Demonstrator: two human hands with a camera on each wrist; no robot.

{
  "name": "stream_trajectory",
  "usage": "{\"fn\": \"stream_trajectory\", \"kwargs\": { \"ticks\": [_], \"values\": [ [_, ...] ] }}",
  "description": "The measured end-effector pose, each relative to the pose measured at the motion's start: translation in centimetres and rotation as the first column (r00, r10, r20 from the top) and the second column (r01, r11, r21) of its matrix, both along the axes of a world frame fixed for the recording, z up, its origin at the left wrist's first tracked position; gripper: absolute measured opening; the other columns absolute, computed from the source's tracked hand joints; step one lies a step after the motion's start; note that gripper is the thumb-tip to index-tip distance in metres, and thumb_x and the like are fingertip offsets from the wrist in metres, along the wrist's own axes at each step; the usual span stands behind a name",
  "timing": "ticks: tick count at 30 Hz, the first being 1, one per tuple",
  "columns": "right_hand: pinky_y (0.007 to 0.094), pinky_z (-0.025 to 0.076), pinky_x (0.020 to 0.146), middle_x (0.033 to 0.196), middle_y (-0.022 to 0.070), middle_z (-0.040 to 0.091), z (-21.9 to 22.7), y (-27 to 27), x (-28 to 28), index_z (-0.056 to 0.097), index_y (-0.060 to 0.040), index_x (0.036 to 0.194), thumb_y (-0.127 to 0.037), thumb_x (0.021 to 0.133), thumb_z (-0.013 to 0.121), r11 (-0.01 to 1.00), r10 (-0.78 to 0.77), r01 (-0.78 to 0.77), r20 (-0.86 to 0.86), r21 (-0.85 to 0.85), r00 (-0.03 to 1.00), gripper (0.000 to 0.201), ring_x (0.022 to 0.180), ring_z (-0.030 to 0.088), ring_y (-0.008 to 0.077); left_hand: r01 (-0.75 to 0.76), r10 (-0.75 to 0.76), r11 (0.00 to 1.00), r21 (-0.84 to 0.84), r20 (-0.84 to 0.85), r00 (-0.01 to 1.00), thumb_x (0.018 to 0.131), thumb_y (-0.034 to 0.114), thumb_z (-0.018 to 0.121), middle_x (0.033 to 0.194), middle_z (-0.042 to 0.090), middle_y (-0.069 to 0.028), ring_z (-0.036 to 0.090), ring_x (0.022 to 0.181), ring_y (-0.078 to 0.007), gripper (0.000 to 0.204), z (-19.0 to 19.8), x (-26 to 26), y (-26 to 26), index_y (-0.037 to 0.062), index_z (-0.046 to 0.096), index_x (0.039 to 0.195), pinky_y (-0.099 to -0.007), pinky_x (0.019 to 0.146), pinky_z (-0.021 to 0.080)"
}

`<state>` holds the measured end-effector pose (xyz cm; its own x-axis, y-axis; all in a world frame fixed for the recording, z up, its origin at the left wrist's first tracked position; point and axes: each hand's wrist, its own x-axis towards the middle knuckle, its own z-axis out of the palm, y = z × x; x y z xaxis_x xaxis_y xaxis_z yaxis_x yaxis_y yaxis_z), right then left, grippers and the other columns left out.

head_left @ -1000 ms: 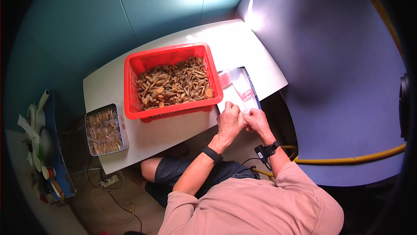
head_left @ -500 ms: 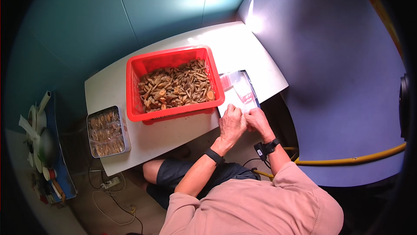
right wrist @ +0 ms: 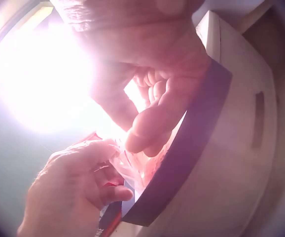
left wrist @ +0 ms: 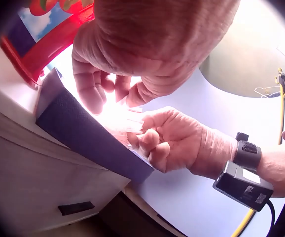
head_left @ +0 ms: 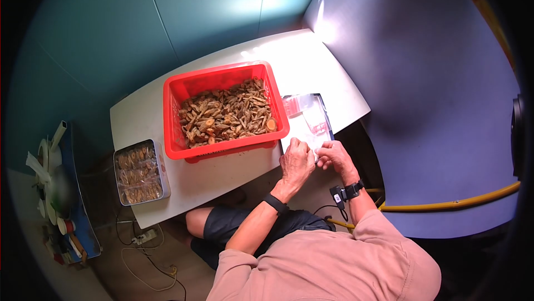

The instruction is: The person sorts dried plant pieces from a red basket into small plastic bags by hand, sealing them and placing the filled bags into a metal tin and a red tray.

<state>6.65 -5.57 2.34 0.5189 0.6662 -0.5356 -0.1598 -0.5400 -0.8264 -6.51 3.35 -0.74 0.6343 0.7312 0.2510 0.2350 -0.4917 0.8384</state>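
Note:
In the head view, my left hand and right hand work close together over the front of a shallow dark-sided box. Clear plastic bags with red print lie in that box. The left hand pinches a thin clear plastic bag, seen between the hands in the right wrist view. Curled fingers and thumb of the right hand pinch the plastic at its edge in the left wrist view. Strong glare washes out part of the bag there.
Left of the box stands a red plastic basket filled with dried brown root slices. A metal tin holding bagged slices sits at the table's left edge. A teal wall backs the white table; a blue-grey partition stands right.
The right hand has drawn slightly right, away from the left hand, and its fingers have spread a little. The left hand stays nearly in place over the box's front edge.

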Motion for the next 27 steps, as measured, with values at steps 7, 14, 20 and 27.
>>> {"fn": "stream_trajectory", "kwargs": {
  "ticks": [7,14,20,27],
  "values": [
    [0.0204,0.049,0.045,0.065,0.0060,0.063,-2.1,0.6,-1.6,0.064,0.0033,0.078,-0.006,0.086,0.060,0.972,-0.068,0.051,0.065,0.229,0.996,0.013,0.049,0.059,0.0108,-0.002,0.003,0.999,0.054,-0.012,1.000,0.077,0.014,0.067,0.092,0.056,-0.0117,0.058,0.091,-0.0304,0.013,-0.1,0.1,-0.3,0.0017,0.063,0.075,-0.0435,0.073,0.049],
    [0.0206,0.045,0.043,0.063,0.0049,0.062,-1.9,0.9,-1.9,0.065,0.0014,0.077,-0.007,0.086,0.060,0.936,-0.175,0.227,-0.202,0.269,0.963,0.013,0.049,0.058,0.0094,-0.026,0.020,0.999,0.045,0.127,0.992,0.075,0.011,0.068,0.115,0.053,-0.0218,0.050,0.111,-0.0364,0.013,-1.1,0.2,0.1,-0.0023,0.066,0.077,-0.0443,0.096,0.041],
    [0.0199,0.044,0.043,0.058,0.0033,0.059,-3.3,0.9,-1.3,0.065,-0.0005,0.077,-0.008,0.087,0.059,0.984,0.052,-0.078,0.158,0.158,0.986,0.014,0.047,0.055,0.0082,0.008,0.011,0.993,-0.119,0.164,0.986,0.076,0.009,0.068,0.122,0.050,-0.0251,0.049,0.116,-0.0393,0.011,-1.4,0.3,-0.2,-0.0016,0.066,0.077,-0.0449,0.097,0.042],
    [0.0215,0.044,0.041,0.060,0.0060,0.060,-2.9,1.1,-1.4,0.060,0.0016,0.078,-0.007,0.084,0.059,0.985,-0.007,0.020,-0.078,0.171,0.997,0.010,0.046,0.056,0.0106,-0.003,0.013,0.998,-0.061,0.160,0.987,0.078,0.008,0.066,0.122,0.050,-0.0253,0.050,0.115,-0.0398,0.009,-2.1,0.0,-0.2,-0.0012,0.065,0.080,-0.0454,0.098,0.041]
  ]
}}
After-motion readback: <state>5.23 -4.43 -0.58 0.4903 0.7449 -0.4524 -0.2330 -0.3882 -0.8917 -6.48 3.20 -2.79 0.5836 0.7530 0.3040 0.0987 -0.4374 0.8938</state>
